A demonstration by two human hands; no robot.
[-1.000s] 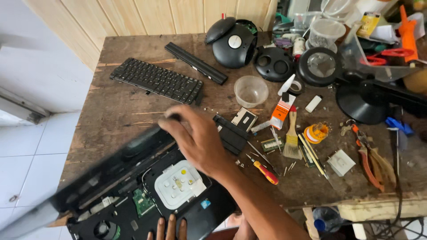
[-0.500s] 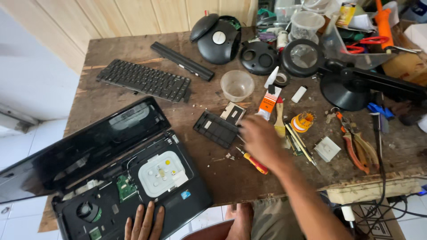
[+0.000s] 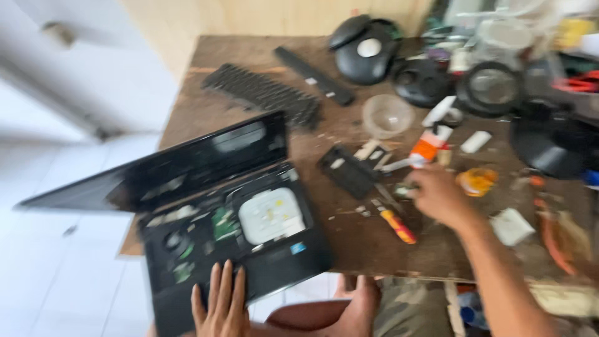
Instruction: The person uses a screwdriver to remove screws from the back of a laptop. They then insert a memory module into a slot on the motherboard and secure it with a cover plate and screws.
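Head view, frame blurred. Opened black laptop (image 3: 231, 231) with keyboard removed lay at near-left edge of worn brown wooden table (image 3: 355, 237); green circuit board and white plate inside base exposed, dark screen tilted back to left of base.

Left hand (image 3: 219, 306) rested flat on near edge of laptop base, fingers (image 3: 224, 281) spread and straight, clasping nothing.

Right hand (image 3: 440, 196) reached out right of laptop, over small parts just beyond orange-handled screwdriver (image 3: 394, 221). Fingers curled downward; could not tell whether anything was pinched between them, blur too heavy.

Detached black keyboard (image 3: 265, 93) lay behind laptop screen, long black strip (image 3: 315, 75) further back. Flat black rectangular cover (image 3: 349, 171) sat just right of laptop base. Clear round plastic bowl (image 3: 387, 115) stood behind that cover.

Judgement on progress: strip-down of laptop looked well along, with keyboard, strip and cover already off and set aside. Internal board and white plate remained seated in base, so deeper disassembly appeared not yet done.
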